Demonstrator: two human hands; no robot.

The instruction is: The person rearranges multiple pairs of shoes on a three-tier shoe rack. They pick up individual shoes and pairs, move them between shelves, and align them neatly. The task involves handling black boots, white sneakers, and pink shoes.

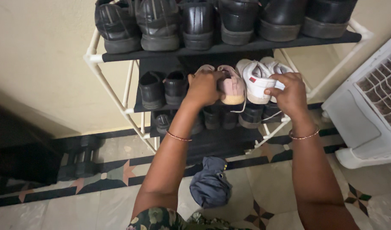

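Looks mostly done: left hand (202,87) grips the pink shoes (229,85), right hand (291,93) pinches the white sneakers (257,79) on the middle shelf (138,104). Blue cloth (210,183) still on the floor.

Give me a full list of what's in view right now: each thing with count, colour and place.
shoe rack: one, white tubes with black shelves, against the cream wall
black shoes, top shelf: about six, in a row
black shoes, middle shelf: two, left side
pink shoes: a pair, middle shelf centre, under the left hand
white sneakers: a pair, middle shelf right, at the right hand
dark shoes, lower shelf: several, partly hidden
dark blue cloth: one, on the patterned floor below the rack
black dumbbells: two, floor at left
white air cooler: one, right edge
left hand: gripping a pink shoe
right hand: fingers on a white sneaker
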